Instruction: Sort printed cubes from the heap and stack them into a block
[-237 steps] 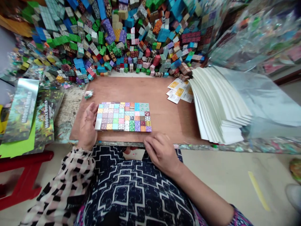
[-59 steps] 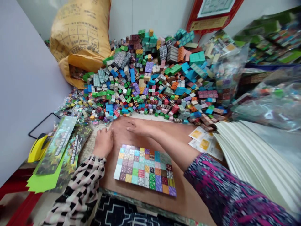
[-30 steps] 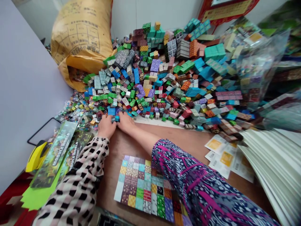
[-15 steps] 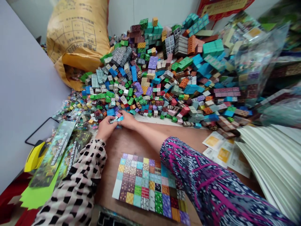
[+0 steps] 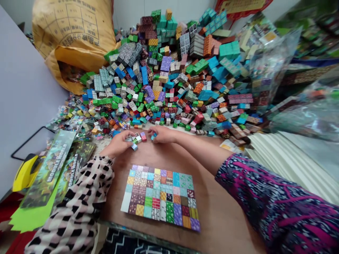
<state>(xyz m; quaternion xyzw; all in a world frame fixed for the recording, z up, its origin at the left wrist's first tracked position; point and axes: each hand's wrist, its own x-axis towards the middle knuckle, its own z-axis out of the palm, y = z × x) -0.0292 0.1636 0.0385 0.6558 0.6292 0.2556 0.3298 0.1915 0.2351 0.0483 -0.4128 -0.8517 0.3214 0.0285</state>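
My left hand [image 5: 120, 143] is at the back left of the brown board [image 5: 212, 197], its fingers curled round some small light-coloured blocks. Beside its fingertips lie a few small blocks, one of them pink and purple [image 5: 143, 136]. To the right, my right hand [image 5: 162, 135] pinches a small blue block [image 5: 154, 135] between thumb and fingers. Nearer to me, a flat sheet of many coloured pixel-patterned squares [image 5: 161, 197] lies on the board.
A large heap of patterned blocks [image 5: 159, 88] spreads behind the board. An open yellow sack [image 5: 76, 35] stands back left. Printed cards [image 5: 57, 165] and a yellow tool [image 5: 25, 173] lie left; white sheets [image 5: 286, 165] and clear bags are at right.
My hands have moved apart, the right one to the right with a blue block. Small blocks now show between them. The patterned sheet is no longer covered by my right sleeve. The view has shifted.
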